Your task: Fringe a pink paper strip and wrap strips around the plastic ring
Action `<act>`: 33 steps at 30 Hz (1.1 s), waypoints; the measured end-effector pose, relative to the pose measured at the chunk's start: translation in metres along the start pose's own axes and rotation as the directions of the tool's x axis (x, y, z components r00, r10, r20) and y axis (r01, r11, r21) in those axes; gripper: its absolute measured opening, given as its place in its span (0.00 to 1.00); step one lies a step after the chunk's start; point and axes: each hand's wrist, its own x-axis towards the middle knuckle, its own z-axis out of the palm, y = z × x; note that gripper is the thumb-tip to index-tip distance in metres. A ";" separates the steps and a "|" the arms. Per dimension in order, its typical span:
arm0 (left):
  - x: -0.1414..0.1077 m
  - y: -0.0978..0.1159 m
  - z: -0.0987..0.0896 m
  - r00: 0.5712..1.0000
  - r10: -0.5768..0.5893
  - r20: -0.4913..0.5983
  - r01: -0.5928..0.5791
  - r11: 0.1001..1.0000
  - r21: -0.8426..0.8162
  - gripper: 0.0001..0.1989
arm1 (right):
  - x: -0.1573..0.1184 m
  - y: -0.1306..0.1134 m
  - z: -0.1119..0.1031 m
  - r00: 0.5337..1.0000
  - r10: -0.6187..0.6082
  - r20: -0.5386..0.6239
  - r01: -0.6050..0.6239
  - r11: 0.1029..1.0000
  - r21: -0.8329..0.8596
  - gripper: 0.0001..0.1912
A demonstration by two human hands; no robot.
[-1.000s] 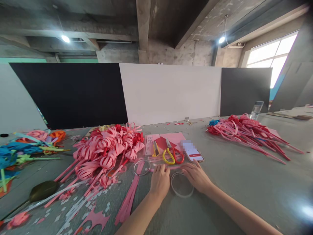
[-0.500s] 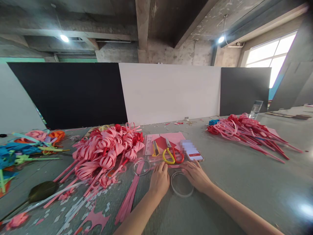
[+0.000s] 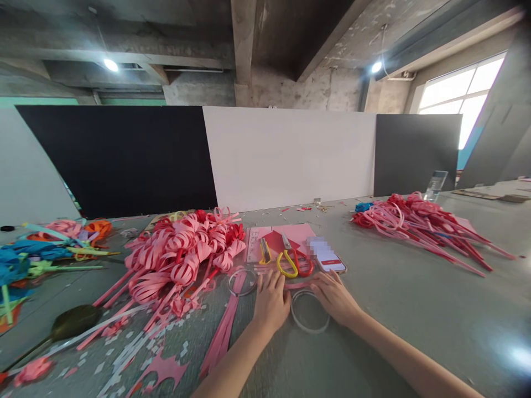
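Observation:
My left hand (image 3: 271, 301) lies on the table with its fingers stretched forward and slightly apart over pink paper strips (image 3: 267, 267). My right hand (image 3: 335, 298) rests to its right, fingers extended, tips beside the end of a short pink strip (image 3: 297, 286). Whether those tips press the strip I cannot tell. A clear ring like a tape roll (image 3: 312, 331) lies between the hands, close to the right one. Another ring (image 3: 229, 283) sits left of my left hand on long pink strips (image 3: 222, 334). Scissors (image 3: 287, 265) with yellow and red handle loops lie just ahead.
A phone (image 3: 332, 261) and a yellow cutter (image 3: 264, 253) lie near pink sheets (image 3: 253, 235). Pink paper flowers (image 3: 182, 254) are heaped left, with more pink strips (image 3: 415, 224) at right. Paper scraps (image 3: 166, 370) litter the front left. A clear bottle (image 3: 435, 185) stands behind.
My left hand's fingers have reached slightly forward and spread apart over the strips. The right hand has stayed nearly in place, and the view has shifted very slightly.

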 end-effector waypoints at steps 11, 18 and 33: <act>-0.001 0.001 0.000 0.998 0.007 -0.057 -0.006 1.000 0.011 0.13 | 0.001 -0.001 -0.002 0.997 -0.065 0.044 0.063 0.997 0.048 0.18; 0.000 0.003 -0.006 0.992 -0.044 -0.121 0.052 0.997 0.059 0.07 | 0.001 -0.001 -0.003 0.997 -0.049 0.054 0.046 0.997 0.054 0.18; 0.002 0.003 -0.007 0.993 0.104 -0.061 -0.105 0.995 -0.006 0.14 | 0.000 -0.001 -0.002 0.996 -0.048 0.069 0.044 0.997 0.056 0.19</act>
